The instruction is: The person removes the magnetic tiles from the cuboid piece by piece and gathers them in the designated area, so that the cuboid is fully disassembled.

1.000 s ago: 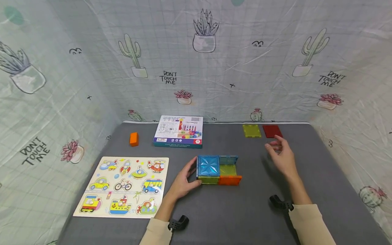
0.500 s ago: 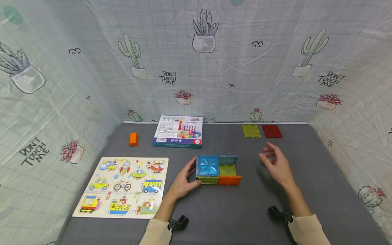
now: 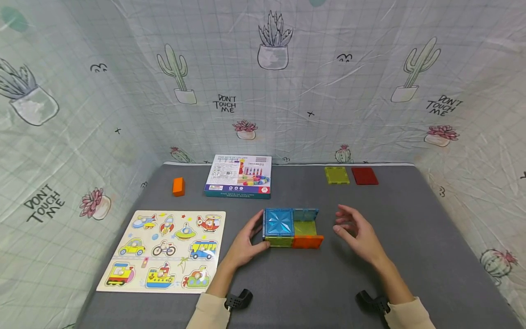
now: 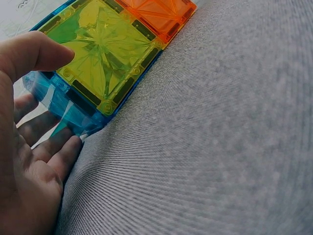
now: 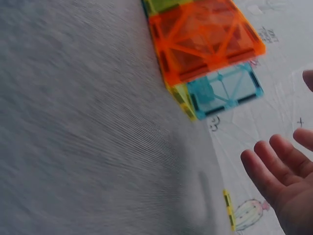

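Observation:
A small structure of translucent magnetic tiles stands mid-table in the head view. A blue tile [image 3: 279,222] roofs its left half, above a yellow-green front tile [image 4: 100,49]. The right half is uncovered, with a yellow-green floor tile [image 3: 305,227] between an upright orange tile [image 3: 307,242] in front and an upright blue tile [image 5: 222,90] behind. My left hand [image 3: 243,244] holds the left end, thumb at the front tile and fingers along the blue left side. My right hand [image 3: 359,235] hovers to the right, apart from the structure, fingers loosely bent and holding nothing.
At the back right lie a flat yellow-green tile [image 3: 337,175] and a dark red tile [image 3: 365,176]. A toy box [image 3: 238,176] is behind the structure, an orange block [image 3: 178,187] left of it. A vehicle puzzle board [image 3: 162,251] covers the left front.
My right hand has moved from near the dark red tile toward me and left, closer to the structure. The left hand and the tiles stay put.

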The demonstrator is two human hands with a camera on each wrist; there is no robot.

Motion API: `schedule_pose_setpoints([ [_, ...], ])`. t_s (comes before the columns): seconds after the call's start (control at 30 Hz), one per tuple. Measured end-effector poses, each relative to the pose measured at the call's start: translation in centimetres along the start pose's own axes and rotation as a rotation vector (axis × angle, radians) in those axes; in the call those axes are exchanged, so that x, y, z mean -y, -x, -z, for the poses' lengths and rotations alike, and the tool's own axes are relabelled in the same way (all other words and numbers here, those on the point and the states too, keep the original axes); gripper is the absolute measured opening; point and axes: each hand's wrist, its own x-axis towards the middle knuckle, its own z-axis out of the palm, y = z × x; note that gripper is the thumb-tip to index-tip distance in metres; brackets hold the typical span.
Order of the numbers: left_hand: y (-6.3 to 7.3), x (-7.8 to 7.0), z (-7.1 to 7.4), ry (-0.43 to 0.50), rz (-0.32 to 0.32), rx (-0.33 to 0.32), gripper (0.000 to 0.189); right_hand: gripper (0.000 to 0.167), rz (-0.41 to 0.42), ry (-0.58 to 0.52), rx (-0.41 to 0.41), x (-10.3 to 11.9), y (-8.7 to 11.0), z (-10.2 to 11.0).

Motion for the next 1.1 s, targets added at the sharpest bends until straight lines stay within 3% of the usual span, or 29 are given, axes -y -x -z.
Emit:
schedule_pose_setpoints([
  [0.2, -0.1, 0.1, 0.1, -0.001, -0.004, 0.001, 0.086, 0.064, 0.046, 0.018, 0.065, 0.5, 0.4, -1.3],
  [0.47, 0.0, -0.3, 0.1, -0.009, 0.015, 0.008, 0.086, 0.06, 0.083, 0.011, 0.102, 0.8, 0.9, -3.0],
  [0.83, 0.0, -0.2, 0.0, -0.009, 0.014, 0.004, 0.086, 0.04, 0.008, 0.018, 0.2, 0.2, 1.4, -3.8],
  [1.1, 0.0, -0.3, 0.1, -0.011, 0.021, 0.006, 0.086, 0.027, 0.002, 0.031, 0.215, 0.2, 1.4, -4.1],
])
